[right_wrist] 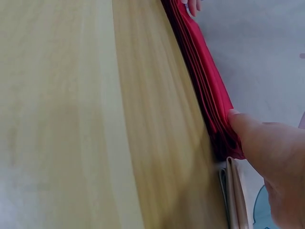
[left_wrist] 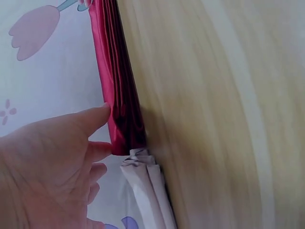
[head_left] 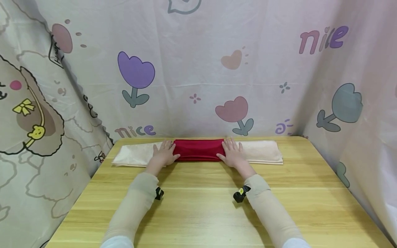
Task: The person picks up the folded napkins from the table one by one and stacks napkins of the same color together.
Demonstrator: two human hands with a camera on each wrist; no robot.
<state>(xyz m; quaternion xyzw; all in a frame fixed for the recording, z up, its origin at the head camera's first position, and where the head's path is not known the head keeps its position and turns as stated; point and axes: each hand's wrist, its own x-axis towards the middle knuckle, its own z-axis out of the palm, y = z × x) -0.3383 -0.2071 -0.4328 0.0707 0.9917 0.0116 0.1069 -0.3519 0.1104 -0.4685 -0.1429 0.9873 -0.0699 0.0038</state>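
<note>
A folded red satin cloth [head_left: 198, 150] lies at the far edge of the table, between two folded cream cloths, one on the left [head_left: 131, 155] and one on the right [head_left: 263, 151]. My left hand [head_left: 162, 155] rests where the red cloth meets the left cream one, fingers spread and straight. At the opposite end, my right hand [head_left: 232, 155] lies flat with spread fingers, its thumb touching the red cloth. Stacked fold layers of the red cloth [left_wrist: 116, 95] show along its near side in the left wrist view. In the right wrist view a cream fold [right_wrist: 236, 191] abuts its end.
The wooden table [head_left: 198, 206] spreads out toward me. A printed curtain [head_left: 186, 75] with tulips and hearts hangs right behind the far edge and along both sides. Small black wrist cameras [head_left: 240, 195] sit at both cuffs.
</note>
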